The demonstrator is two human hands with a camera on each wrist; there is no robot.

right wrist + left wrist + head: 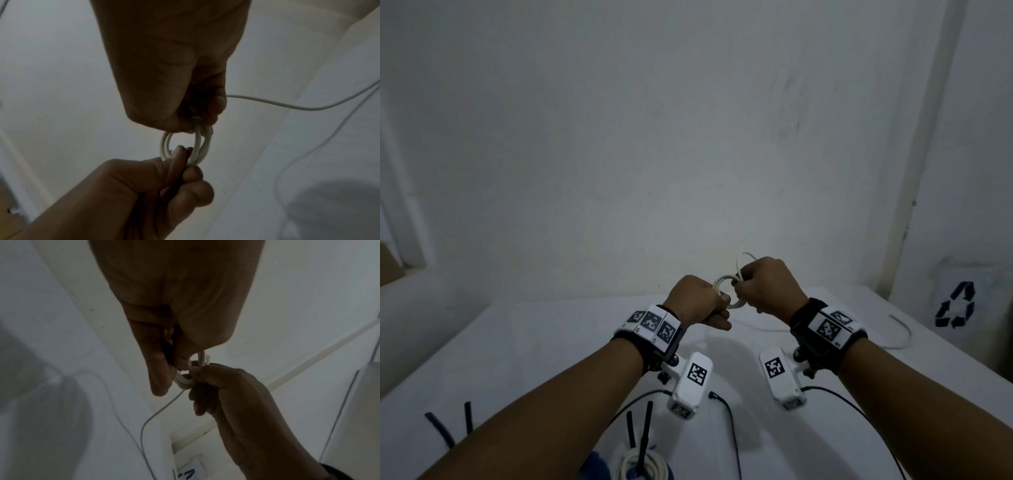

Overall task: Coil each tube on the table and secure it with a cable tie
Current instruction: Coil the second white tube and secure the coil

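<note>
A thin white tube (723, 280) is wound into a small coil of a few loops held up above the table between both hands. My left hand (717, 306) grips the coil's near side, thumb against curled fingers. My right hand (740, 283) pinches the far side, with one loop arching above its knuckles. In the right wrist view the coil (164, 146) hangs from the right hand (200, 124), and the left hand's fingers (191, 174) clasp its lower edge. The left wrist view has the left hand (174, 370) pinching the coil (184, 381). The tube's loose tail (902, 337) trails across the table to the right.
The white table (551, 342) meets a white wall behind. Black cable ties (434, 426) lie at the near left, and two more (646, 425) stand by a finished tube coil (650, 467) at the bottom edge. Black camera wires (732, 435) cross the near table. A recycling sign (957, 305) is at right.
</note>
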